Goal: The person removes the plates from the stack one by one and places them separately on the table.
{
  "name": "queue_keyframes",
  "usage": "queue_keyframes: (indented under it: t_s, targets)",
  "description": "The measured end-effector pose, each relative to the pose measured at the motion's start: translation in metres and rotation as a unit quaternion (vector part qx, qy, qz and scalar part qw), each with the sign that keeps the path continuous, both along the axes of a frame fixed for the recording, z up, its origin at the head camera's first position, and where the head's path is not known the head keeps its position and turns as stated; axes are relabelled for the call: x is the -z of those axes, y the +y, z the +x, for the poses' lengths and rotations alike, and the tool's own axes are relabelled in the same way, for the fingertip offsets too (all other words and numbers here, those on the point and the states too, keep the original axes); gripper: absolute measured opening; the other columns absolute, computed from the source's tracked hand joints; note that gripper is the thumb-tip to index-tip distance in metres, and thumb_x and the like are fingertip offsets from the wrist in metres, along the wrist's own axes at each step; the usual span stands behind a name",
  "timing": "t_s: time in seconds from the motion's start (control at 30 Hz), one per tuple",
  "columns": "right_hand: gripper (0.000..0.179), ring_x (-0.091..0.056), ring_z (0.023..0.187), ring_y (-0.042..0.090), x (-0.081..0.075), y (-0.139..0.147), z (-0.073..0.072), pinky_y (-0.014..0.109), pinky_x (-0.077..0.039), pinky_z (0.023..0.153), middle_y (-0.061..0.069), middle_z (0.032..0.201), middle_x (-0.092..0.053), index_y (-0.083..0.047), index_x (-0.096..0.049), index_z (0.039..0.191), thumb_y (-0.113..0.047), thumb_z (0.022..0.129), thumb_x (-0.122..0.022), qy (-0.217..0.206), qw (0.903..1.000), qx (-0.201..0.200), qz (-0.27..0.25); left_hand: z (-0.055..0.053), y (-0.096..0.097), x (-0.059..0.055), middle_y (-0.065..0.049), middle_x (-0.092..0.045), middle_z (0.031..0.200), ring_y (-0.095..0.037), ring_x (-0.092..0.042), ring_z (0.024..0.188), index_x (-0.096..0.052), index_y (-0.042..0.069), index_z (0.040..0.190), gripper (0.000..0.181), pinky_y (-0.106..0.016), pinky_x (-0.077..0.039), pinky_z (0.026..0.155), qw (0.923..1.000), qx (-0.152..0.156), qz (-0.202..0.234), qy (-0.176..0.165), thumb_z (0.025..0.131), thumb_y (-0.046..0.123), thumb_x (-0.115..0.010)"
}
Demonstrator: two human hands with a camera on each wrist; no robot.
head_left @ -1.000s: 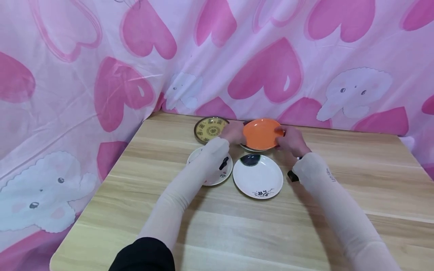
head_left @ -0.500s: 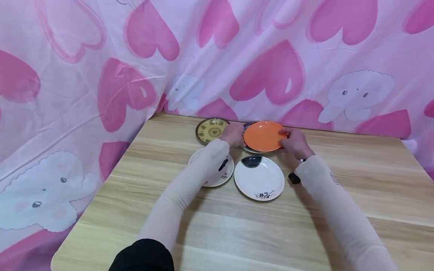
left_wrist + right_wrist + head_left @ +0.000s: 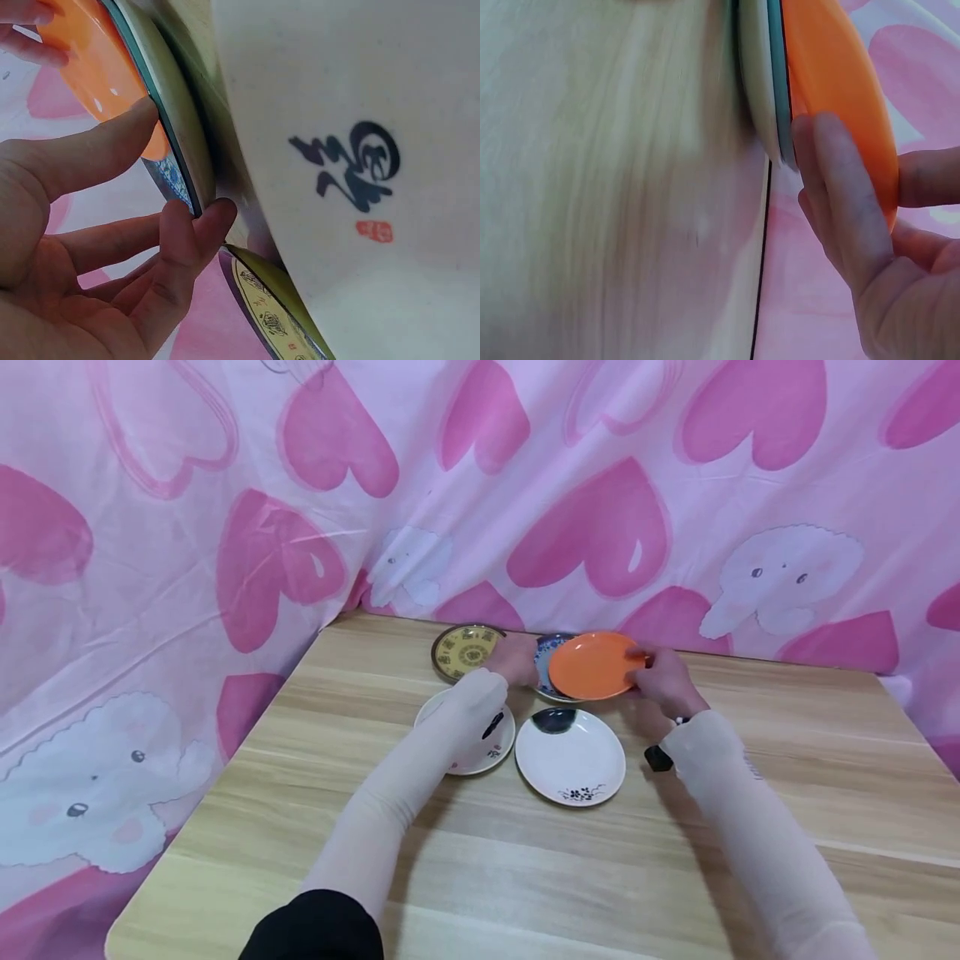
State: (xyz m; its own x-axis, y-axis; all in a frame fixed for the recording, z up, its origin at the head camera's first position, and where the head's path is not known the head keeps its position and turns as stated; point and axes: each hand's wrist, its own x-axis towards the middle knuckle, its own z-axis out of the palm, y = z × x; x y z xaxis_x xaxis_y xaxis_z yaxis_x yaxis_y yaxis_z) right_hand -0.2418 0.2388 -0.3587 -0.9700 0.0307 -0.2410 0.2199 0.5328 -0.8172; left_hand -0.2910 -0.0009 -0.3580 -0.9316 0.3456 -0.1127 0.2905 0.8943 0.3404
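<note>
My right hand (image 3: 667,681) pinches the right edge of an orange plate (image 3: 588,667), fingers beneath and thumb above. The orange plate overlaps a blue-patterned plate (image 3: 546,658), whose left part shows. In the left wrist view, the thumb of my left hand (image 3: 97,232) lies on the rim of this blue-patterned plate (image 3: 176,176) and its fingertips are at the edge, gripping it. Beside my left hand is a yellow plate (image 3: 468,652) with a dark rim. My left sleeve partly covers a white plate (image 3: 487,752) with small flowers.
A white plate (image 3: 570,760) with a dark patch and black flowers lies in front of the blue-patterned one. The wooden table (image 3: 510,877) runs back to a pink heart-patterned cloth (image 3: 585,518), which also hangs along the left side.
My right hand has drawn the orange plate a little to the right, baring more of the blue-patterned plate's left side. My left hand has stayed in place.
</note>
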Motion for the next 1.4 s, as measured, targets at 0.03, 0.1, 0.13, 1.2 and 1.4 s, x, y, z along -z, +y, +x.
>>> queue_keyframes:
  t_s: [0.03, 0.1, 0.13, 1.2, 1.4]
  targets:
    - [0.06, -0.062, 0.109, 0.038, -0.001, 0.002, 0.0, 0.042, -0.058, 0.093, 0.029, 0.146, -0.036, 0.001, -0.033, 0.154, 0.002, 0.097, -0.051, 0.0, 1.0, 0.0, -0.003, -0.001, 0.001, 0.0, -0.006, -0.07, 0.112, -0.021, -0.061, 0.102, -0.067, 0.006, 0.114, 0.045, -0.036, -0.054, 0.098, 1.0, -0.003, -0.006, 0.002, 0.074, 0.018, -0.086]
    - [0.059, -0.062, 0.109, 0.037, -0.003, 0.005, 0.0, 0.041, -0.058, 0.092, 0.029, 0.147, -0.035, 0.002, -0.033, 0.154, 0.002, 0.098, -0.051, 0.003, 1.0, -0.001, -0.005, -0.002, 0.001, -0.001, -0.006, -0.069, 0.112, -0.021, -0.061, 0.1, -0.067, 0.007, 0.113, 0.044, -0.035, -0.055, 0.096, 0.9999, -0.008, -0.009, 0.002, 0.075, 0.019, -0.086]
    - [0.058, -0.062, 0.109, 0.038, -0.003, 0.007, 0.0, 0.041, -0.058, 0.092, 0.03, 0.147, -0.035, 0.002, -0.033, 0.153, 0.001, 0.098, -0.05, 0.005, 1.0, -0.001, -0.008, -0.002, 0.001, -0.002, -0.006, -0.069, 0.111, -0.02, -0.06, 0.099, -0.067, 0.007, 0.112, 0.043, -0.035, -0.055, 0.095, 0.9999, -0.011, -0.008, 0.001, 0.075, 0.019, -0.086]
    - [0.061, -0.066, 0.083, 0.001, -0.009, 0.09, 0.019, 0.027, -0.059, 0.091, 0.023, 0.156, -0.024, -0.005, -0.022, 0.159, -0.005, 0.103, -0.048, -0.028, 0.9962, 0.049, -0.067, -0.004, 0.005, -0.007, -0.007, -0.07, 0.119, -0.023, -0.062, 0.111, -0.067, 0.007, 0.121, 0.053, -0.037, -0.051, 0.106, 0.9998, -0.019, -0.001, -0.001, 0.074, 0.019, -0.089]
    - [0.064, -0.067, 0.082, 0.0, -0.008, 0.099, 0.021, 0.029, -0.057, 0.096, 0.024, 0.163, -0.015, -0.007, -0.018, 0.16, -0.004, 0.104, -0.047, -0.059, 0.9914, 0.071, -0.092, -0.004, 0.007, -0.006, -0.006, -0.07, 0.118, -0.021, -0.062, 0.11, -0.068, 0.007, 0.121, 0.051, -0.036, -0.052, 0.105, 0.9995, -0.022, -0.015, -0.017, 0.076, 0.021, -0.088]
